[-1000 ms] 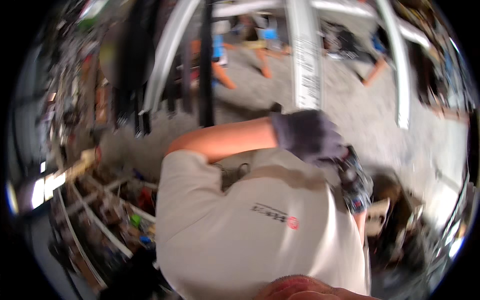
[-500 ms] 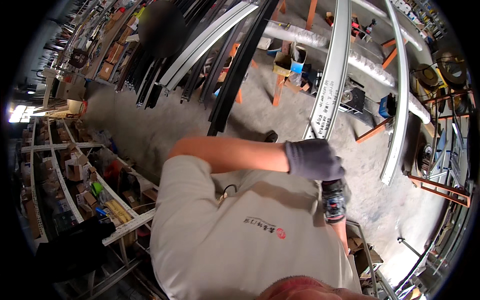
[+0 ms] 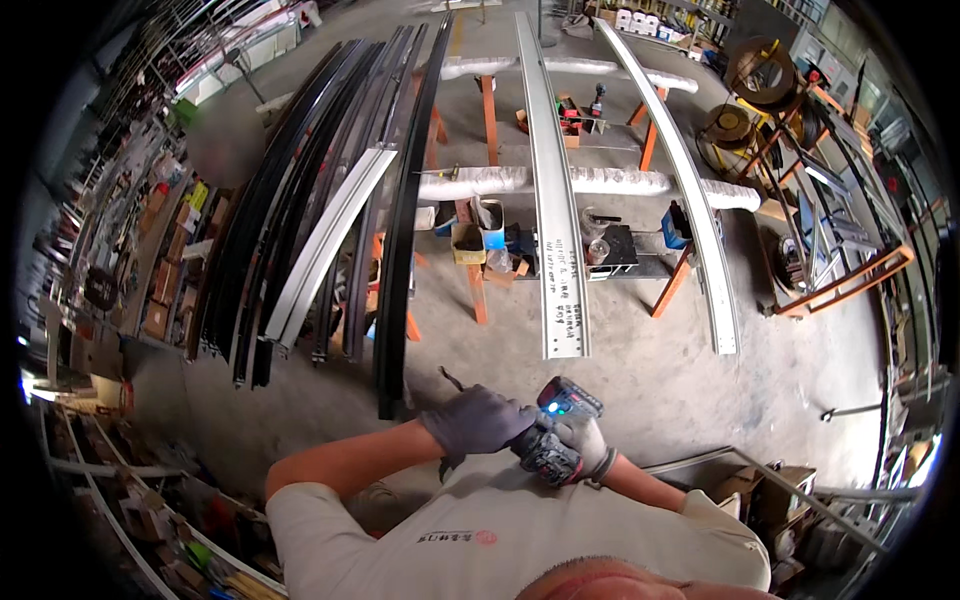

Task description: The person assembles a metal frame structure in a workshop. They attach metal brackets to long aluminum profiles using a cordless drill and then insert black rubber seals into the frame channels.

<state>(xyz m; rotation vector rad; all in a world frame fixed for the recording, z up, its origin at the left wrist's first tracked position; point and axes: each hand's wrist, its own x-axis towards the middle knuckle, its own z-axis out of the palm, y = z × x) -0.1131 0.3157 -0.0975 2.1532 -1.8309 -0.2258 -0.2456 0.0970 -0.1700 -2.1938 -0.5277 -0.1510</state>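
Note:
Close to my chest I hold a black cordless drill (image 3: 548, 458), with a bluish-white light glowing near its battery end. My right hand (image 3: 591, 446), in a pale grey glove, is closed round its handle. Wearing a darker grey glove, my left hand (image 3: 478, 422) is closed at the drill's front end, where the fingers partly hide it. A thin dark piece (image 3: 451, 378) juts out past the left hand; I cannot make out what it is. Ahead lies a long white metal profile (image 3: 562, 270) with black handwriting near its close end.
Padded white crossbars (image 3: 470, 183) on orange legs carry the profiles. Dark profiles (image 3: 290, 220) lie bunched at the left, a white one (image 3: 708, 260) at the right. Beneath are small boxes (image 3: 468, 243) and tools. Shelving (image 3: 95, 480) stands near left, an orange-framed rack (image 3: 850, 285) at right.
My view has swung round toward the profiles. The drill has come from low on my right to before my chest, and my left arm reaches less far across.

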